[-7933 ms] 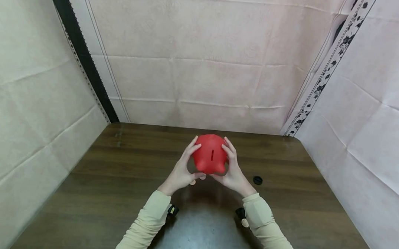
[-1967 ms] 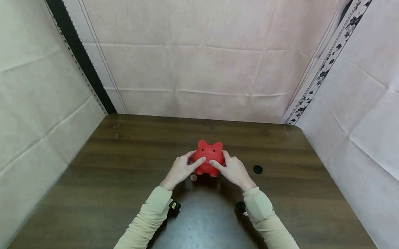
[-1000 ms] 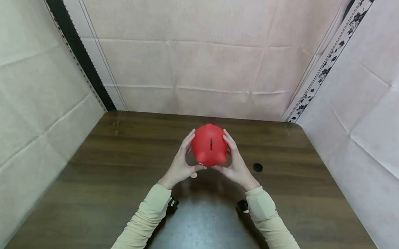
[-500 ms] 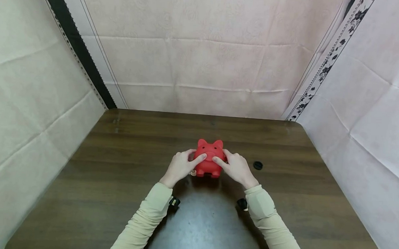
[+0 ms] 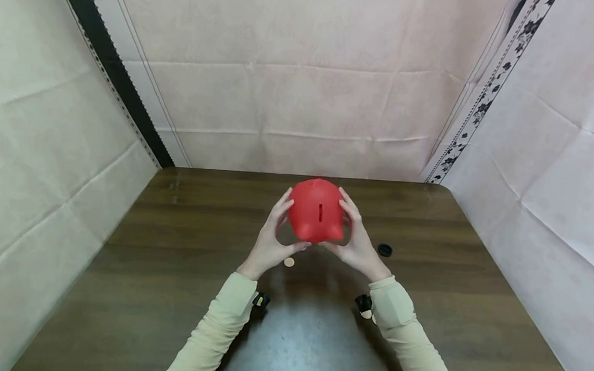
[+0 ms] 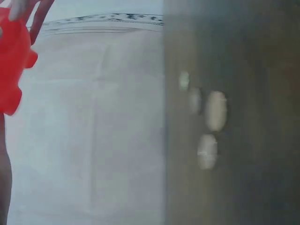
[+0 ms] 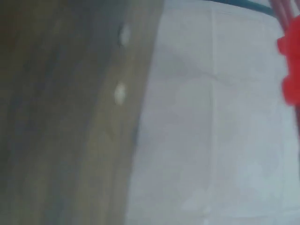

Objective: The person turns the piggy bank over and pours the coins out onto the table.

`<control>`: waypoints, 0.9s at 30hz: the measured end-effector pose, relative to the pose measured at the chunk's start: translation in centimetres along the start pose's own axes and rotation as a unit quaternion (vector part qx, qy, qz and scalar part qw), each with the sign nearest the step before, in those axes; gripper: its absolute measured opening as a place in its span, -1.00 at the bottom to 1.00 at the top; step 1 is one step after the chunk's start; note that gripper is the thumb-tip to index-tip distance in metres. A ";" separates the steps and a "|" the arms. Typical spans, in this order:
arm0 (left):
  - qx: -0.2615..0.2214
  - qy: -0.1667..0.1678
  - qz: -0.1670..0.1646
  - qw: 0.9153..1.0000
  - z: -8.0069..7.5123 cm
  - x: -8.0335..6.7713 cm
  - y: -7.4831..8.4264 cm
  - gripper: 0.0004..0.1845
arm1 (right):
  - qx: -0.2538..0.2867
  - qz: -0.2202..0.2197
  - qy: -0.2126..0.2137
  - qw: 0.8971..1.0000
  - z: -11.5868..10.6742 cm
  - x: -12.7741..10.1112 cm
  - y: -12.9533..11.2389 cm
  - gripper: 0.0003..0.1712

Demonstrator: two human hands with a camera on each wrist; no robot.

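Observation:
I hold a red piggy bank [image 5: 318,209] in the air above the brown wooden table [image 5: 175,246], its coin slot turned toward me. My left hand [image 5: 274,234] grips its left side and my right hand [image 5: 354,236] grips its right side, thumbs underneath. A coin [image 5: 288,261] lies on the table just below the left hand. The left wrist view shows a red edge of the piggy bank [image 6: 11,65] and several blurred coins [image 6: 208,122] on the table. In the right wrist view only a red sliver of the piggy bank [image 7: 290,65] appears.
A small black round cap [image 5: 384,249] lies on the table to the right of my right hand. Pale cloth walls enclose the table at the back, left and right.
Half a second ago the piggy bank stood on the table facing me; now both hands have lifted it and tipped it so the slot faces me. The coin beneath it shows again.

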State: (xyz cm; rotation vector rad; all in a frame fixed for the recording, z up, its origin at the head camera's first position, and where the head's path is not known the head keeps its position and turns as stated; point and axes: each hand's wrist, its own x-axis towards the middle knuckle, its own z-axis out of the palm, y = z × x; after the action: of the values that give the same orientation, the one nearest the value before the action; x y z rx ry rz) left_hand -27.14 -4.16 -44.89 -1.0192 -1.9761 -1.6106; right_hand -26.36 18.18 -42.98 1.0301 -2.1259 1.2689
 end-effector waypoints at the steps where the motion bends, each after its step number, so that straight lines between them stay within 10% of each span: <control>1: 0.000 0.001 -0.012 1.000 0.2 -0.3 -0.3 0.03 | -0.002 0.006 -0.003 1.000 0.2 -0.2 0.2 0.19; 11: -0.006 0.005 -0.036 0.999 0.6 -1.9 -1.2 0.04 | -0.036 0.008 -0.017 0.999 1.0 -1.3 0.7 0.22; 14: -0.015 -0.007 -0.100 0.995 0.4 -1.8 -1.5 0.02 | -0.055 0.070 -0.040 0.995 0.9 -1.1 0.8 0.19; 20: 0.006 -0.066 -0.314 0.947 0.0 -1.5 -2.2 -0.19 | -0.130 0.279 -0.118 0.944 1.1 -1.1 1.3 -0.01; 27: 0.075 -0.075 -0.359 0.927 0.1 -1.2 -1.9 -0.19 | -0.162 0.335 -0.123 0.920 1.9 -1.4 1.4 -0.16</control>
State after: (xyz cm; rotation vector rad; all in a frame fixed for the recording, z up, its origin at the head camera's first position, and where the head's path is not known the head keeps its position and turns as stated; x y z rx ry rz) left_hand -27.72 -4.55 -47.07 -0.3661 -2.7342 -1.6996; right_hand -26.58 17.44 -45.57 0.3262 -2.9087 1.0192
